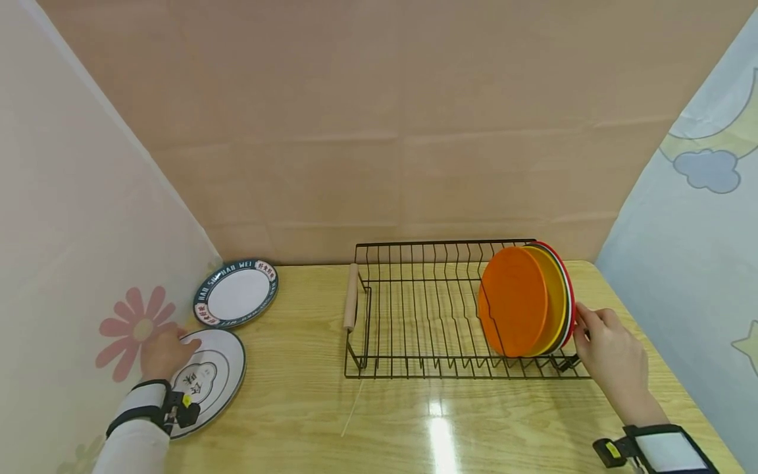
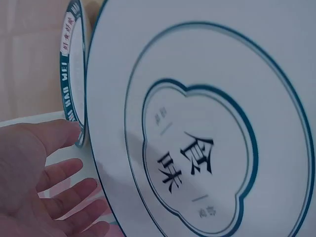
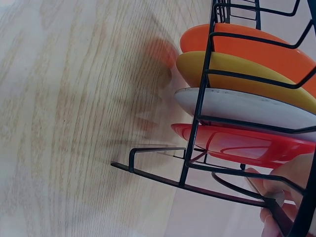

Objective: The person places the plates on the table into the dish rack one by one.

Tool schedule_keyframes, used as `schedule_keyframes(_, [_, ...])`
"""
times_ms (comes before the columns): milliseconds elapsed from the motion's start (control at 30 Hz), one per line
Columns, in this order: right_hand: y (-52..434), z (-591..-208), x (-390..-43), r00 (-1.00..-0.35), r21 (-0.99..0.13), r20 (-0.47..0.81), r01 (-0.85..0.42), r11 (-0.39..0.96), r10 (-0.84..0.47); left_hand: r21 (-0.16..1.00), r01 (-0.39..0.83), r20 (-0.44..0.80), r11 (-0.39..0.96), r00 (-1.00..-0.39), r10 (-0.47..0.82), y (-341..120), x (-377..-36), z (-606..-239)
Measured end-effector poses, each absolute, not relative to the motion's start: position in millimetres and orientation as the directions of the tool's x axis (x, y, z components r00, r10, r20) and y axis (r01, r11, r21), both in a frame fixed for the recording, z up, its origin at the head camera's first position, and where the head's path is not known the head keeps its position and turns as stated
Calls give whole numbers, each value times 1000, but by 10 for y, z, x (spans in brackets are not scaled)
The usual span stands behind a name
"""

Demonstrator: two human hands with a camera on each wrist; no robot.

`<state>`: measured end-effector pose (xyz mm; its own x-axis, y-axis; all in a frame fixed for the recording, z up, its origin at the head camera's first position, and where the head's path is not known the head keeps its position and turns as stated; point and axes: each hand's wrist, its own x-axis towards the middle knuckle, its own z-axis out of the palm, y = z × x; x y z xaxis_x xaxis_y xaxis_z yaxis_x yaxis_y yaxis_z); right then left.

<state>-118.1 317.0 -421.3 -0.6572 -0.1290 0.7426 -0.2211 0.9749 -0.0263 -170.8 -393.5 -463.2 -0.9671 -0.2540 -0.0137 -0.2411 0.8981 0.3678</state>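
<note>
The left hand (image 1: pixel 168 353) is released, its fingers loosely spread at the far left edge of a white dinner plate (image 1: pixel 214 378) with dark rings and Chinese characters. The plate is at the left of the wood-grain table (image 1: pixel 290 408), beside the flower-printed wall covering (image 1: pixel 71 217). Whether the thumb actually touches the rim is hard to tell. Just behind lies a plate with a dark teal rim lettered HAO WEI (image 1: pixel 239 294).

The right hand (image 1: pixel 612 352) grasps the right end of a black wire dish rack (image 1: pixel 414 357), fingers curled about its end bar. Close by, in the rack's right end, four plates stand on edge, tilted: orange (image 1: pixel 514 301), yellow (image 1: pixel 555 296), white (image 3: pixel 232 106) and red (image 3: pixel 232 145).

The character plate looks stiff and smooth, probably melamine or ceramic; which one cannot be told. It would likely be light to moderate in weight, slick on its face, and liable to chip if ceramic. The best hold seems to be the rim, thumb above and fingers beneath. The rack looks rigid; its end bar offers a firm grip.
</note>
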Motion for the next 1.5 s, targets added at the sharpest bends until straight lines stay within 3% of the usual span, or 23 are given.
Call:
schedule_keyframes(300, [3176,-4233,-1202,-653,-21,745,-226,974,-135,285,-378,-108,881,-926,-362,-4020,-1680,-4648])
schedule_keyframes(600, [3153,-4222,-1204,-665,-30,737,-217,976,-125,247,-440,-176,863,-896,-407,-4068,-1638,-4651])
schedule_keyframes(1133, [3137,-4202,-1208,-664,-39,738,-218,975,-118,189,-448,-142,874,-893,-427,-4060,-1662,-4730])
schedule_keyframes(1500, [3133,-4194,-1205,-654,-33,745,-230,973,-129,160,-475,-197,865,-875,-443,-3972,-1678,-4736])
